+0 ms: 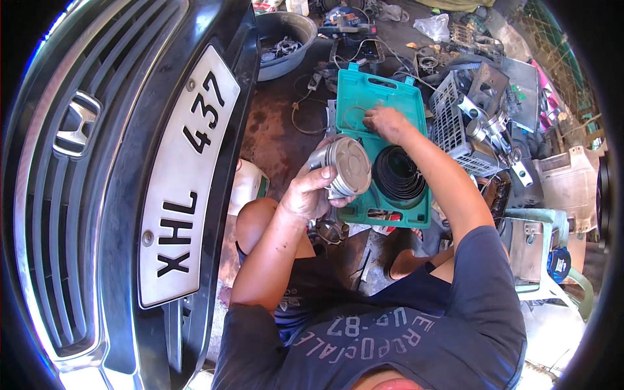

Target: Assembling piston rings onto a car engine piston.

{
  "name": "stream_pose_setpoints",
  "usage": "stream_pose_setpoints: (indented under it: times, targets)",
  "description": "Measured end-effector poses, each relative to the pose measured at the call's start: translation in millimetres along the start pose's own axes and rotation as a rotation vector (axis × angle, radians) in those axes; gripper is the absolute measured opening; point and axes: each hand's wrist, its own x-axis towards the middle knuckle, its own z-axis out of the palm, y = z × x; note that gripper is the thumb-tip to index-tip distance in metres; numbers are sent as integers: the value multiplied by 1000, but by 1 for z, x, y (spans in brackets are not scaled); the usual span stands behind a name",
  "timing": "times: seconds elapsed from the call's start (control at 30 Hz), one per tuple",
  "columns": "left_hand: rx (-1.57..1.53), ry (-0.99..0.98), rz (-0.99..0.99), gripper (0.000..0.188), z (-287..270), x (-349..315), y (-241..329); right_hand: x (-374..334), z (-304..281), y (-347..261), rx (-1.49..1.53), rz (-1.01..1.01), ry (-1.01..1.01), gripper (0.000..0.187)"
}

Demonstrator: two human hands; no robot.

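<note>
My left hand (311,190) grips a silver engine piston (350,167), its round crown tilted up and to the right and its ring grooves showing along the side. To the right, my right hand (389,125) is over the raised lid of a teal plastic case (416,218), fingers bent together. A thin curved line shows on the lid beside those fingertips; whether they hold it is unclear. Dark nested metal bands (398,174) sit in the case's lower half, partly behind my right forearm.
A car's front bumper and grille with a white number plate (188,175) fill the left side. Beyond lies a grey basin (286,65) with metal parts. At right, a grey crate (448,120) stands by pistons with connecting rods (497,130) and a pale green chair (546,260).
</note>
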Motion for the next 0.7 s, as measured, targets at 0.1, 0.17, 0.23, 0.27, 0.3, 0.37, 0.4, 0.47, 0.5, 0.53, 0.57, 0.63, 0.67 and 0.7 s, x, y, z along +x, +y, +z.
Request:
stream_pose_setpoints:
  times: [0.1,0.17,0.23,0.27,0.3,0.37,0.4,0.47,0.5,0.53,0.57,0.63,0.67,0.7]
  targets:
    - [-11,-37,-2,83,0,5,-2,-10,10,7,-91,-48,171,16]
    - [-7,-40,1,84,-3,2,1,-6,-3,-2,28,128,194,13]
    - [-7,-44,6,85,-3,1,2,-8,-31,-16,146,305,210,11]
    - [-30,-56,22,85,-2,2,2,-10,-53,-26,297,375,293,10]
    - [-57,-77,33,86,0,5,0,-16,-74,-35,443,453,376,8]
    - [-48,-89,82,86,1,8,-4,-28,-114,-58,575,419,403,7]
    - [-43,-107,127,87,1,8,-7,-38,-130,-70,702,389,428,7]
    - [-32,-186,75,87,-3,5,0,-54,-146,-85,801,383,468,8]
    - [-22,-257,22,87,-3,4,3,-61,-152,-91,907,373,505,9]
    - [-21,-265,18,87,0,3,1,-68,-158,-97,901,377,511,9]
    - [11,-190,76,87,4,2,-2,-75,-163,-102,1022,446,483,10]
    - [44,-126,127,88,15,0,-7,-86,-167,-106,1179,514,466,10]
    - [70,-92,129,91,22,1,-9,-91,-167,-107,1174,520,476,10]
    - [96,-58,132,95,28,2,-11,-96,-167,-108,1152,525,488,11]
